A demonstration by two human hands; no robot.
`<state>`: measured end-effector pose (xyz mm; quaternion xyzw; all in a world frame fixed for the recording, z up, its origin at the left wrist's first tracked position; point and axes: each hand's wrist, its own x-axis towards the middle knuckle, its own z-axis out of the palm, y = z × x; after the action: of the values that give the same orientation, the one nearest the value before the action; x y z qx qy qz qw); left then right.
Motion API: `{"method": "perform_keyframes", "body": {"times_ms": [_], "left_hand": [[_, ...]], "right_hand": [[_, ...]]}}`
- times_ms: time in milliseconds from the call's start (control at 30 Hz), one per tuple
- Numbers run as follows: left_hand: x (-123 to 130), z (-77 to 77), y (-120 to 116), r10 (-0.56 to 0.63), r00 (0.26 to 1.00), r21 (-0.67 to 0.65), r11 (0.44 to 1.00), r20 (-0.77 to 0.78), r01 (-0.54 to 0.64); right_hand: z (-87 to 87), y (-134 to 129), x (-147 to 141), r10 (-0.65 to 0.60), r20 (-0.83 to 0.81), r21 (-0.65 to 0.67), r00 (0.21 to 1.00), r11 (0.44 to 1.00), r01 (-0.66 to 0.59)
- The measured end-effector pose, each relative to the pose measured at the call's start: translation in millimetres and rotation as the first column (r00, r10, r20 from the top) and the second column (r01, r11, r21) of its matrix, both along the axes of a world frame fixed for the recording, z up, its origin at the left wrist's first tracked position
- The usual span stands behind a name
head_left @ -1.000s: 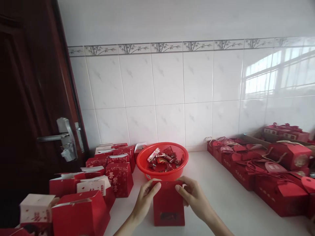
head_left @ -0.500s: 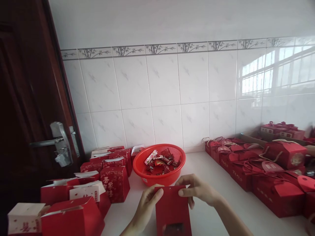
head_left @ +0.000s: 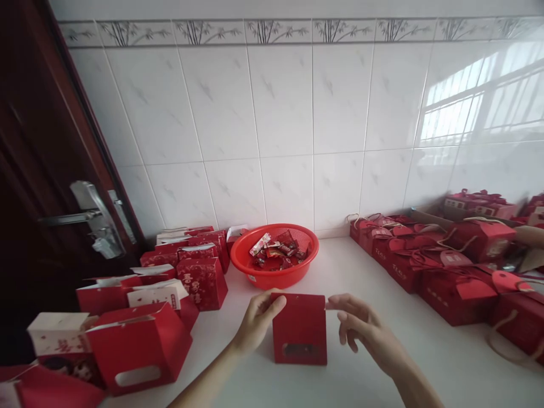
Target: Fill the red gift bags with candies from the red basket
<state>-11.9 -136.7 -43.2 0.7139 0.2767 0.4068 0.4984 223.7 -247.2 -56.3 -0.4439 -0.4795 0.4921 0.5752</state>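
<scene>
Head camera: An upright red cardboard box with a small cut-out window (head_left: 300, 326) stands at the lower centre of the frame on a smooth white tabletop (head_left: 352, 382), just in front of a round red plastic basket (head_left: 272, 279) of wrapped sweets (head_left: 278, 249). Thin-walled and probably light, the box looks stiff along its folds but easy to dent or crease, its smooth face perhaps a little slick; its top corners seem the surest hold, with the window best left unpressed. At its upper left corner, the left hand (head_left: 255, 322) pinches the card, thumb in front and fingers tucked behind. Right of the box, the right hand (head_left: 361, 322) is half open, fingers spread and curved; whether its index fingertip touches the upper right edge or sits just beside it cannot be told.
</scene>
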Motion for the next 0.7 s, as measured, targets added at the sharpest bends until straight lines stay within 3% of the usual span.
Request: {"method": "perform_keyframes", "body": {"times_ms": [233,333,500,633,700], "left_hand": [[2,-0.2,1,-0.011,1.000,0.033,0.999,0.025,0.011],[2,0.2,1,-0.026,0.999,0.014,1.000,0.035,0.026],[1,1.5,-2,-0.054,0.996,-0.032,0.998,0.069,0.056],[1,0.8,-3,-0.041,0.995,-0.075,0.996,0.089,0.048],[1,0.9,-3,-0.053,0.995,-0.079,0.995,0.083,0.060]], "right_hand": [[33.4,46,-3,-0.013,0.033,0.105,0.999,0.994,0.009],[40.3,53,-9,-0.030,0.077,0.118,0.997,0.993,0.021],[20.9,22,-10,-0.067,0.141,0.117,0.988,0.992,0.051],[-3.5,-5,-4,-0.166,0.046,0.141,0.985,0.977,0.158],[-2.1,-9,-1,-0.212,-0.027,0.144,0.977,0.966,0.213]]}}
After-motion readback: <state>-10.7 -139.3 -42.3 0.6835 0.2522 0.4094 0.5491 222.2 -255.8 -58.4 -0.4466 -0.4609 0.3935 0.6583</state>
